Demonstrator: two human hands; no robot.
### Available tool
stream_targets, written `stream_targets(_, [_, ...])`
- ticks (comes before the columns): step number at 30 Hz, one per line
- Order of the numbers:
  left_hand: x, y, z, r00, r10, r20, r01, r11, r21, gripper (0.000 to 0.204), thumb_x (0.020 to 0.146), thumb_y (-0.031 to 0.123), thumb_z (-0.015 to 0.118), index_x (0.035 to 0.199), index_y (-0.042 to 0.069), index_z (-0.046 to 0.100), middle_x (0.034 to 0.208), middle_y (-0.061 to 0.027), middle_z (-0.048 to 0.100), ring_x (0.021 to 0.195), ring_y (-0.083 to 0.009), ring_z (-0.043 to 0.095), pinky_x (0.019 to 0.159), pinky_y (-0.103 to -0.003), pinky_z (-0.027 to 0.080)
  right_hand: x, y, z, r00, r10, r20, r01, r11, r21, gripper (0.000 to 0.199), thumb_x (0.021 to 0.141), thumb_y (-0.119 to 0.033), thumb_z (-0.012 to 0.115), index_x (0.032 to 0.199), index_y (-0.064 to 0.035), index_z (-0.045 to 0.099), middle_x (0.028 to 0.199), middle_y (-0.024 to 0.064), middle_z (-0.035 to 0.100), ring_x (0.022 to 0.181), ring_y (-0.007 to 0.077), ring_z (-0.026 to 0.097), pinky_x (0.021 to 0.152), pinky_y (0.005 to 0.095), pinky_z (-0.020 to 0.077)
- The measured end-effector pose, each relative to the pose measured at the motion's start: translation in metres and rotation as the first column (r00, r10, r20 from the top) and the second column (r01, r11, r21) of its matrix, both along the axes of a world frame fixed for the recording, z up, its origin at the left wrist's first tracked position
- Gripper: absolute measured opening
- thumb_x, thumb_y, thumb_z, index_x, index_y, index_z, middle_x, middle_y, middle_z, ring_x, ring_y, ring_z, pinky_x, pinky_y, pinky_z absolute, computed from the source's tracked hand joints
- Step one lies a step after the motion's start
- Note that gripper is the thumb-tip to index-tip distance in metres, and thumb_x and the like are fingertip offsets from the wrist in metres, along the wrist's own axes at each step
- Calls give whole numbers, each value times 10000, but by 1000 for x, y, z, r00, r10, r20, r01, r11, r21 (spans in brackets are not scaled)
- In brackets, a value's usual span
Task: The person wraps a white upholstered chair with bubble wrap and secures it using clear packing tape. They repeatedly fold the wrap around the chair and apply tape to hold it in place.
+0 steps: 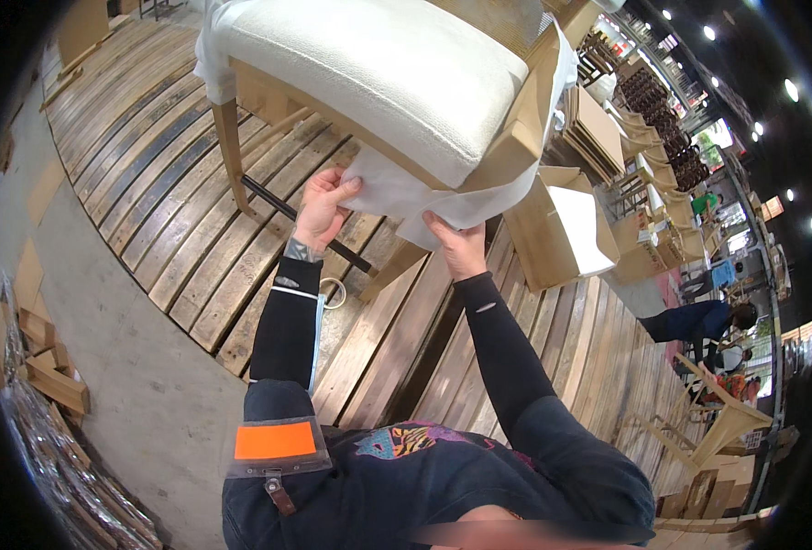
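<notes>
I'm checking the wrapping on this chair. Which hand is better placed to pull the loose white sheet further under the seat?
Probably the right hand: it grips the hanging edge of the thin white wrapping sheet below the white cushioned wooden chair. The left hand holds the sheet's other corner, close to the chair's leg.

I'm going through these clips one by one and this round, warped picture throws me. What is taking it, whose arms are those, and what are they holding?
A wide fisheye camera worn on a person's head looks down, so straight boards bend near the rim. The dark-sleeved arms rising from the lower edge are that person's own. The left hand and the right hand both grip a sheet of white wrapping hanging under a chair with a white cushioned seat and pale wooden frame. The chair stands on a floor of wooden planks. A roll of tape lies on the boards by the left forearm. Cardboard boxes sit to the right; other people work farther off.
</notes>
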State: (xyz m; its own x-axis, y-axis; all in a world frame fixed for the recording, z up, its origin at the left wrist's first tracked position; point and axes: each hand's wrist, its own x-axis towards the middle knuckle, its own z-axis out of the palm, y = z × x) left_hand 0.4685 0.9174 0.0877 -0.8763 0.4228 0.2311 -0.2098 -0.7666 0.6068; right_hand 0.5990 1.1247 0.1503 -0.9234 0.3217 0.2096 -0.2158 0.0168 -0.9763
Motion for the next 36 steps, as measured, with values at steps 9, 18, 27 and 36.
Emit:
stream_targets(9, [28, -8, 51, 994, -19, -111, -22, 934, -357, 254, 909, 134, 721, 1111, -8, 659, 984, -45, 717, 889, -119, 678, 817, -280, 540, 5, -13, 24, 999, -8, -36, 9, 1000, 13, 302, 776, -72, 812, 1045, -20, 684, 1006, 51, 721, 928, 150, 676, 832, 303, 521])
stream_targets(18, [106, 15, 78, 837, 382, -392, -524, 768, -369, 111, 916, 81, 696, 958, -21, 690, 880, -20, 698, 769, -72, 615, 703, -238, 497, -1, -12, 15, 996, -77, -39, 80, 993, 88, 339, 759, -87, 825, 1052, -10, 674, 1029, 63, 719, 941, 166, 682, 849, 311, 526])
stream_targets(27, [175, 92, 68, 513, 504, -695, -844, 443, -302, 112, 895, 17, 663, 999, -23, 649, 820, -103, 578, 699, -197, 565, 632, -309, 449, 0, 14, 20, 992, 123, -11, -121, 986, 117, 428, 774, -124, 826, 1146, -1, 652, 1090, 80, 709, 987, 168, 675, 856, 317, 528])
stream_targets(36, [164, 129, 53, 220, 451, -865, -964, 237, -121, 225, 872, -6, 671, 1090, -29, 622, 894, -179, 619, 800, -367, 638, 669, -423, 502, -6, 54, 52, 869, 390, 306, -484, 800, 355, 489, 847, -290, 748, 1240, -25, 629, 1215, 87, 666, 1120, 168, 597, 943, 323, 481])
